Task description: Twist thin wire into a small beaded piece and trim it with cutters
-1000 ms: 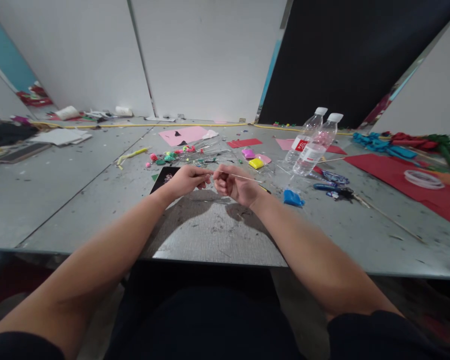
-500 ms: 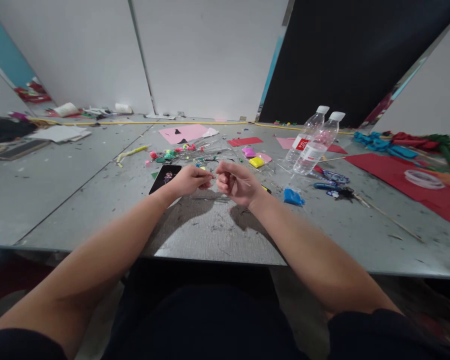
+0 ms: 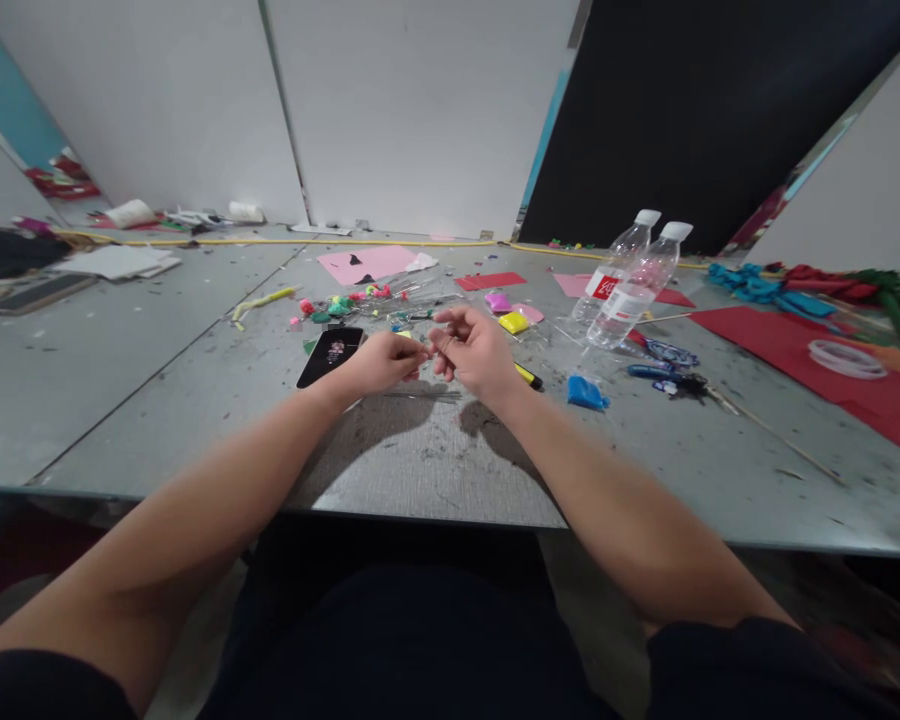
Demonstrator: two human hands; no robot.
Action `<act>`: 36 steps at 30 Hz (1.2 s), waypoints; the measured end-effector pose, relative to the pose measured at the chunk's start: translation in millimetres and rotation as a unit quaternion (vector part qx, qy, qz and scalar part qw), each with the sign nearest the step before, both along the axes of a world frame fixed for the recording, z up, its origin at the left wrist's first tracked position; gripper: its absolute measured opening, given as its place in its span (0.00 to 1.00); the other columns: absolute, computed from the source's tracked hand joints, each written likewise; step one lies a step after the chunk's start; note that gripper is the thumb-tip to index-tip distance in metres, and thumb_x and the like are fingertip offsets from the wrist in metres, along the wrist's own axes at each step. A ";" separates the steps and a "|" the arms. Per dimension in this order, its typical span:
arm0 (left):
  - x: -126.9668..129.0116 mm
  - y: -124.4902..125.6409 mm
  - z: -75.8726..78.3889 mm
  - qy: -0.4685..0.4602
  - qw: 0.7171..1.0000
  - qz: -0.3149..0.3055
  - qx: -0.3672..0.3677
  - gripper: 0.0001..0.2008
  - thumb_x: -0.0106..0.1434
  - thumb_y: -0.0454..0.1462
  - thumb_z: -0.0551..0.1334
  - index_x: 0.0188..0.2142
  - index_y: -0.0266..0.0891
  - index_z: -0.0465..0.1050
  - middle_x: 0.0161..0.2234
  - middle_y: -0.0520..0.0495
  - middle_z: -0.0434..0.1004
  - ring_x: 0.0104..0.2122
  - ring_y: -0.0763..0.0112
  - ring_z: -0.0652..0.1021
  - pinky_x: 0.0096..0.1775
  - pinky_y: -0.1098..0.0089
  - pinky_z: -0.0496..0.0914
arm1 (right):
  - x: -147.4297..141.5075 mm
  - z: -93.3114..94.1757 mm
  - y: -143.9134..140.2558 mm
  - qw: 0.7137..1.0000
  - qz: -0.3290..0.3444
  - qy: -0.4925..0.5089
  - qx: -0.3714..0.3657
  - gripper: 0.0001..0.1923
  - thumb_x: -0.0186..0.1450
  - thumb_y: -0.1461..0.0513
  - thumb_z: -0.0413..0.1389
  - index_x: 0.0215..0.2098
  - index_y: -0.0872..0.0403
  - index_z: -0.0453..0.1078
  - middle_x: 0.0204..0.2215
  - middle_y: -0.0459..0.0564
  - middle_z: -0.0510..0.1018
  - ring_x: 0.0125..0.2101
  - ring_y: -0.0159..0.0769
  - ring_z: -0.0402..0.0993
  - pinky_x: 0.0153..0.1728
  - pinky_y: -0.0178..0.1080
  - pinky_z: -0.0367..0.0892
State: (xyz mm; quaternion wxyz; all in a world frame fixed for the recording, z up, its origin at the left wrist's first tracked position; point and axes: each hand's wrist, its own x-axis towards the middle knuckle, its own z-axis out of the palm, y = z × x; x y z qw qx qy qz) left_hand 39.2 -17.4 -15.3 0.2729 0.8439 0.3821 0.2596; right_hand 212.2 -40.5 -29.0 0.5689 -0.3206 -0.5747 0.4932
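Your left hand and right hand meet fingertip to fingertip, both pinching a thin wire. The wire looks bare, so most of the work remains. Clay bits lie just beyond on the table.

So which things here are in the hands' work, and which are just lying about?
In hand: left hand and right hand, pinching something thin between them, too small to identify.

Lying about: black phone, two water bottles, blue packet, yellow clay, red paper.

A wide grey table with scratched surface fills the room's middle. Behind it stand white wall panels, a large black panel at right, and a teal strip at left.
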 end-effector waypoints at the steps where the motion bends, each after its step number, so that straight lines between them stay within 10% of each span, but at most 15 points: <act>1: 0.6 -0.5 -0.4 -0.002 1.000 -0.004 0.000 0.13 0.62 0.38 0.59 0.22 0.38 0.71 0.18 0.52 0.70 0.20 0.76 0.67 0.25 0.73 0.60 | -0.2 -2.6 2.0 1.000 -0.014 -0.005 0.011 0.28 0.56 0.45 0.69 0.41 0.50 0.62 0.23 0.37 0.72 0.17 0.25 0.69 0.15 0.30 0.62; 14: 7.5 -6.8 -1.0 0.021 0.998 -0.006 0.061 0.08 0.60 0.33 0.59 0.27 0.39 0.76 0.20 0.53 0.73 0.20 0.77 0.67 0.27 0.72 0.59 | 1.7 -6.1 3.6 0.996 -0.066 -0.018 0.050 0.26 0.59 0.42 0.65 0.39 0.49 0.62 0.26 0.40 0.70 0.21 0.27 0.69 0.20 0.33 0.65; 24: 1.2 4.9 -2.8 -0.006 0.999 0.045 0.023 0.17 0.65 0.41 0.61 0.21 0.39 0.70 0.19 0.50 0.72 0.20 0.74 0.67 0.27 0.69 0.59 | 11.6 4.2 0.7 0.968 -0.117 -0.173 0.136 0.09 0.60 0.60 0.64 0.30 0.50 0.68 0.27 0.45 0.71 0.30 0.34 0.64 0.33 0.38 0.63; 36: -1.7 -0.1 6.2 -0.264 0.943 0.035 -0.201 0.10 0.64 0.41 0.67 0.30 0.38 0.75 0.25 0.50 0.73 0.24 0.77 0.71 0.30 0.72 0.69 | 7.5 -8.7 9.1 0.994 -0.055 -0.075 0.065 0.18 0.60 0.46 0.62 0.37 0.51 0.72 0.32 0.48 0.78 0.33 0.35 0.74 0.22 0.32 0.67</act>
